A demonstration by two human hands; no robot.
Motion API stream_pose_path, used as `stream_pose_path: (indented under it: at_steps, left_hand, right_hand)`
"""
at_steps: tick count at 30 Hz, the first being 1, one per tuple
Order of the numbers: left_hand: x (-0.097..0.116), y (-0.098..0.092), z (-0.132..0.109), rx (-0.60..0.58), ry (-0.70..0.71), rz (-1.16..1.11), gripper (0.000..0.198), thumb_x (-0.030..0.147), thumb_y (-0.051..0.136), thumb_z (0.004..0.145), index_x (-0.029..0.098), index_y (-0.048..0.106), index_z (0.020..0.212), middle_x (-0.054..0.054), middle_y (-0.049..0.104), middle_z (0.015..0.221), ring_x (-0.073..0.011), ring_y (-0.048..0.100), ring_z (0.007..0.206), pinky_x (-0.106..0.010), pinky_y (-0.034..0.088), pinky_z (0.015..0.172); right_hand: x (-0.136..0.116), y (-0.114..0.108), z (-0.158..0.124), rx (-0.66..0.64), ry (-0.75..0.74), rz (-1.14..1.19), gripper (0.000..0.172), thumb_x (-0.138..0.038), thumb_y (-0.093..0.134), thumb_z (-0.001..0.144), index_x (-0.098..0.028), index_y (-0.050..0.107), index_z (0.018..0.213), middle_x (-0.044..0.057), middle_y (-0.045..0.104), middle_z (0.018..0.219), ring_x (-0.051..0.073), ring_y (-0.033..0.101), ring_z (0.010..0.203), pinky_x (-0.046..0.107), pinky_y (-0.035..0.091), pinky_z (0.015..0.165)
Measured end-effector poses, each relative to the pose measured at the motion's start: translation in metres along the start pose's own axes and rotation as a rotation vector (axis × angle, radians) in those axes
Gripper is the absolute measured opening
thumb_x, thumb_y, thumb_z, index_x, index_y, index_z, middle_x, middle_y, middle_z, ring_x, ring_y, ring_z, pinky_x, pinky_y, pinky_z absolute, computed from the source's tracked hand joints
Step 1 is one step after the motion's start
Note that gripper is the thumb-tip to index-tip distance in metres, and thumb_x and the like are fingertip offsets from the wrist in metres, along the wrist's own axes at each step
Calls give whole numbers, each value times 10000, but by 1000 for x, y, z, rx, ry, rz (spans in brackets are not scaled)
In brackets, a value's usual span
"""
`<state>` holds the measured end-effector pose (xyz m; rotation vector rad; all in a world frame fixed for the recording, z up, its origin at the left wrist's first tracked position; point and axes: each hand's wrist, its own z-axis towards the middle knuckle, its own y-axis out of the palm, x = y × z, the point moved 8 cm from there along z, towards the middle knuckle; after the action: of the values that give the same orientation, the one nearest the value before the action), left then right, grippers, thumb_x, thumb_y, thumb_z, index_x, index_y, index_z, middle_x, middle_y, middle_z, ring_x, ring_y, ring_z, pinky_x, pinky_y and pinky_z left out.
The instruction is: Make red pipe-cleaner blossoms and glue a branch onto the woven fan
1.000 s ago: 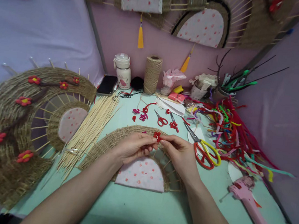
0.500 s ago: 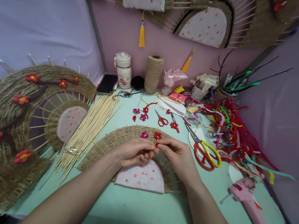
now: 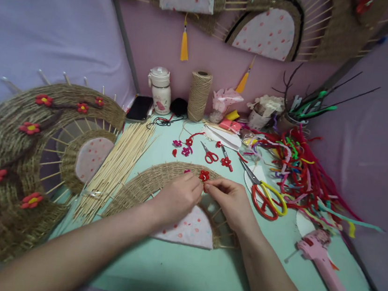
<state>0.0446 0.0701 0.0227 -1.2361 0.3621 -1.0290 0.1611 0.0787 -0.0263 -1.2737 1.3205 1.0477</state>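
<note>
Both hands meet above a half-round woven twine fan [image 3: 151, 178] lying on the table. My right hand [image 3: 231, 199] pinches a tiny red piece of pipe cleaner between thumb and fingertips, mostly hidden. Beside it my left hand [image 3: 180, 198] is closed, knuckles up, its fingertips meeting the right ones; what it grips is hidden. Just beyond the fingertips a red pipe-cleaner flower [image 3: 204, 175] rests on the fan's woven band. A purple flower [image 3: 187, 171] there is partly covered by my left hand. The fan's white, red-dotted fabric centre [image 3: 186, 232] shows below my hands.
Behind the fan lie small red-handled scissors [image 3: 211, 156], a pen [image 3: 227, 159] and loose purple flowers [image 3: 186, 151]. Large scissors [image 3: 268, 199], a pipe-cleaner pile [image 3: 297, 167] and a pink glue gun [image 3: 327, 268] are at right. Bamboo sticks [image 3: 116, 169] and a flowered fan [image 3: 5, 150] are left.
My left hand has turned over, knuckles now upward, and moved slightly up over the purple flower. The right hand keeps its pinch in nearly the same place.
</note>
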Motion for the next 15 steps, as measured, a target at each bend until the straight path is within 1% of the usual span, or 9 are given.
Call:
stream_pose_path:
  at_steps: [2,4,6,8,10,12,13,14,15]
  left_hand:
    - [5,3,4,-45,96,123,295,105,359,910,145,623,784,-93,600,748,-214,536,740,-342,431,686]
    - [7,4,12,-79,138,176,304,81,343,902,144,605,762,-100,587,723,-220,533,719,-337,417,643]
    - [7,1,20,-108,144,160,285,74,358,893,148,591,747,-101,583,717,-223,539,728,-336,419,647]
    - [4,-4,27,-124,93,84,257,82,391,887,150,592,744,-102,596,738,-226,548,763,-339,431,683]
    - [-7,-11,29,-90,-62,-77,205,130,453,888,151,620,772,-97,625,789,-223,557,807,-339,440,732]
    - [-26,-13,22,-26,-319,-390,179,218,510,893,156,653,805,-74,643,810,-195,557,786,-314,444,730]
    - [-35,-8,15,-4,-467,-614,192,265,526,895,155,664,817,-63,644,799,-170,549,741,-290,443,698]
    - [-43,1,6,-2,-610,-869,214,303,538,894,151,672,825,-53,640,777,-141,531,682,-260,435,650]
    - [-46,13,-3,-21,-740,-1134,231,323,550,890,140,675,825,-48,631,749,-112,505,623,-228,417,595]
  right_hand:
    - [7,0,3,-1,91,109,187,-343,784,632,-179,738,708,21,717,702,131,581,608,271,456,607]
    - [14,2,5,-29,182,253,217,-343,808,599,-164,723,688,10,681,653,102,522,553,250,417,550]
    - [17,6,6,-74,243,391,235,-334,827,577,-157,708,674,-3,651,627,82,487,534,235,398,532]
    - [16,7,7,-85,250,478,241,-326,843,565,-161,701,668,-13,640,620,76,486,536,232,405,542]
    - [12,2,7,-40,197,498,238,-326,850,571,-175,711,693,-9,665,652,89,526,565,246,437,586]
    - [6,-4,5,13,106,454,231,-332,841,601,-194,731,749,9,709,729,122,592,637,278,474,658]
    - [2,-7,4,27,59,413,225,-336,831,623,-203,739,779,18,725,772,140,619,679,293,486,691]
    - [-1,-8,3,30,17,367,216,-339,818,644,-209,743,800,24,736,806,154,637,715,303,492,715]
    - [-4,-8,1,26,-16,323,205,-342,804,662,-212,746,809,28,741,826,164,648,740,308,496,730]
